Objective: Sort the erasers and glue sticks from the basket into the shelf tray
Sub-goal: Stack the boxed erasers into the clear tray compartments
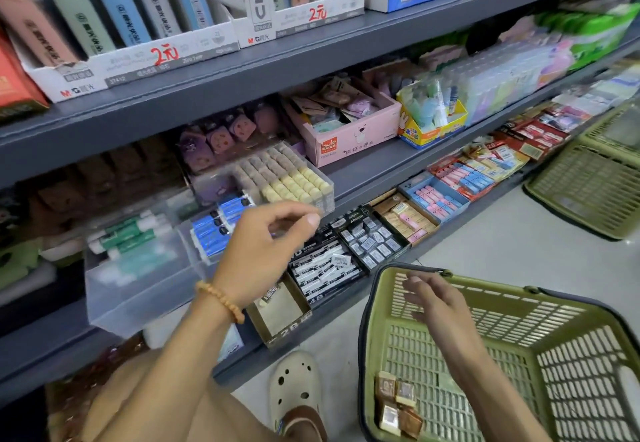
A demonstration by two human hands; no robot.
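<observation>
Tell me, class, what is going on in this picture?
A person crouches at a shop shelf, restocking stationery. The left hand, fingers loosely curled with nothing visibly held, hovers over the trays of erasers and blue glue sticks. The right hand reaches into the green basket on the floor, holding nothing. A few small wrapped erasers lie in the basket's corner, not yet sorted.

Bare-armed person wearing a bracelet and clogs

The left hand (266,244) is wearing a tan beaded bracelet (221,299) at the wrist; the right hand (436,303) is wearing nothing, and a cream perforated clog (294,386) is covering one foot.
</observation>
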